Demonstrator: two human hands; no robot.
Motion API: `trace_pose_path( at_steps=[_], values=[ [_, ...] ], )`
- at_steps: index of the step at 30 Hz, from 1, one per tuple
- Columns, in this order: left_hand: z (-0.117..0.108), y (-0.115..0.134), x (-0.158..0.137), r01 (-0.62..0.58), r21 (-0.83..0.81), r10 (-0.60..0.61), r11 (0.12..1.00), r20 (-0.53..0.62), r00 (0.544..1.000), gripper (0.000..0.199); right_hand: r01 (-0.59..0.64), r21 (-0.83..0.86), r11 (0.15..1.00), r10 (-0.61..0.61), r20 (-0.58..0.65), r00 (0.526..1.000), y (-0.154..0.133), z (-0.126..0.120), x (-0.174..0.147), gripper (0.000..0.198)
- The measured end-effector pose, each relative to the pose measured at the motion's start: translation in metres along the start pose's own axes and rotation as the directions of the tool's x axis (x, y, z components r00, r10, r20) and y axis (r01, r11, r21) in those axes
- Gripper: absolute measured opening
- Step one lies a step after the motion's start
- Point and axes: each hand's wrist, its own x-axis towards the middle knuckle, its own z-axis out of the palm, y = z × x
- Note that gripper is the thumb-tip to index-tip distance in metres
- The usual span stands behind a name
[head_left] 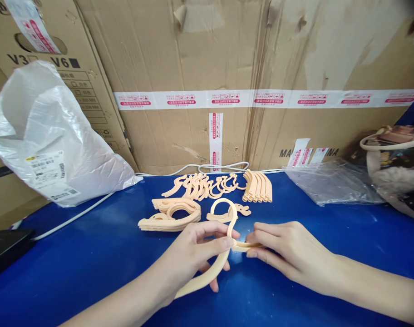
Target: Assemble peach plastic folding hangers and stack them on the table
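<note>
In the middle, my left hand (pixel 203 250) is closed around a cream plastic hanger (pixel 233 218), its hook curling up and one curved arm reaching down toward my wrist. Between the fingers of my right hand (pixel 285 250) is another cream hanger arm (pixel 243 246), whose end meets the hanger at my left fingertips. The joint itself is partly covered by the fingers. Just beyond lies a loose hook piece (pixel 241 210). A stack of curved hanger pieces (pixel 171 225) rests behind my left hand.
Along the back lie a row of small hook pieces (pixel 196 186) and a bundle of hanger arms (pixel 258 186). Cardboard boxes (pixel 179 136) stand behind the blue table (pixel 101 254). A white plastic bag (pixel 57 136) is at left, a clear bag (pixel 332 184) at right, and a white cable (pixel 74 217) crosses.
</note>
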Motion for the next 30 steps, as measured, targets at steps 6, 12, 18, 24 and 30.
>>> trace_pose_path(
  at_steps=[6,12,18,24,30],
  values=[
    [0.001,-0.002,0.001,-0.021,0.017,0.022,1.0,-0.011,1.0,0.033,0.011,0.012,1.0,-0.011,0.049,0.999,0.0,0.0,-0.001,0.029],
    [0.001,-0.002,0.003,-0.035,0.041,0.036,0.999,-0.025,0.999,0.038,0.003,0.011,1.0,-0.004,0.06,0.998,-0.001,0.001,-0.004,0.03],
    [0.001,-0.007,0.002,-0.037,0.097,0.04,0.995,-0.022,0.999,0.045,-0.026,-0.006,1.0,0.026,0.054,0.998,-0.007,0.0,-0.005,0.032],
    [0.001,-0.013,0.004,-0.089,0.18,0.091,0.98,-0.004,0.996,0.036,-0.046,-0.002,0.999,0.046,0.068,0.997,-0.009,-0.003,-0.006,0.035],
    [0.004,-0.015,-0.003,-0.142,0.435,0.137,0.889,0.043,0.99,0.034,0.082,-0.064,0.995,-0.074,0.12,0.99,-0.002,-0.005,-0.004,0.031]
  ],
)
